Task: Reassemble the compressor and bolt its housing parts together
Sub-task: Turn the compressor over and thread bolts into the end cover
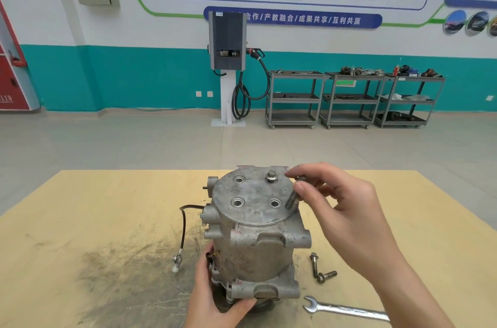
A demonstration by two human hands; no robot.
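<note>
Two loose bolts and an open-ended spanner lie on the wooden surface at the near right, close to the compressor and within ready reach for the fastening still to be done. The left hand grips the base of the compressor, its thumb curled under the lower flange, evidently to steady the housing, which stands upright near the middle of the surface. A black lead with a white plug trails from the left side of the housing. Above, the fingers of the right hand pinch a long bolt, held tilted with its threaded end just beside the right edge of the top cover, probably on its way to a hole. One bolt already sits in the far hole of the cover; three holes remain open. Beyond, tool trolleys and a charging post stand against the wall.
</note>
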